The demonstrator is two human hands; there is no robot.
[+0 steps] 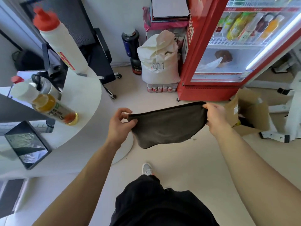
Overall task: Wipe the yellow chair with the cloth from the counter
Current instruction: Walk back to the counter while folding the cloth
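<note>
The dark cloth (pixel 164 124) hangs stretched in the air above the floor, right of the white desk (pixel 84 101). The left hand (pixel 119 123) pinches its left top corner, and the right hand (pixel 215 116) grips the right top corner.

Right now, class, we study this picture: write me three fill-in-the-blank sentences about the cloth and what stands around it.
1. The dark cloth is stretched between ____ hands.
2. The fridge behind it is coloured ____.
3. The tall white bottle on the counter has a ____ cap.

Missing words: two; red; red.
</note>
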